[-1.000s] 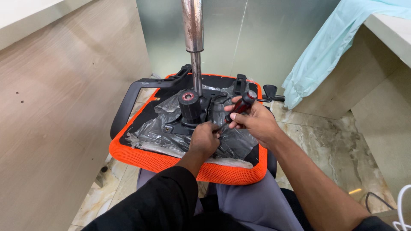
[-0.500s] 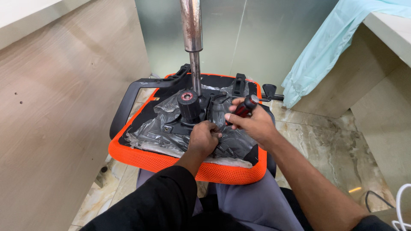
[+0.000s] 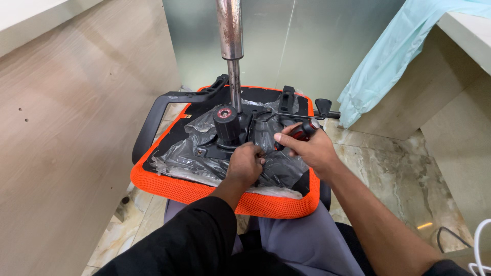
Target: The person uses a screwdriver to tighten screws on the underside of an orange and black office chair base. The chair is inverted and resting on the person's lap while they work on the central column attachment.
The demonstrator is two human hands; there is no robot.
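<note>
An upturned office chair seat with an orange mesh edge [image 3: 174, 188] rests on my lap. Its underside carries a black mechanism plate [image 3: 215, 149] under crumpled clear plastic wrap [image 3: 181, 156]. A metal gas-lift column [image 3: 231, 46] rises from a black hub with a red ring [image 3: 225, 120]. My left hand [image 3: 244, 166] is closed and pressed on the plate near its front edge. My right hand [image 3: 307, 148] grips a screwdriver with a red and black handle [image 3: 303, 131], tip down at the mechanism. What the tip touches is hidden.
A black armrest loop [image 3: 153, 115] sticks out at the seat's left. A black lever with a knob [image 3: 323, 107] juts out at the right. Wooden panels [image 3: 76, 128] stand close on the left and right. A pale green cloth [image 3: 388, 56] hangs at the upper right above a marble floor [image 3: 388, 174].
My right hand with the screwdriver has shifted slightly down and left toward the mechanism. My left hand stays pressed on the plate.
</note>
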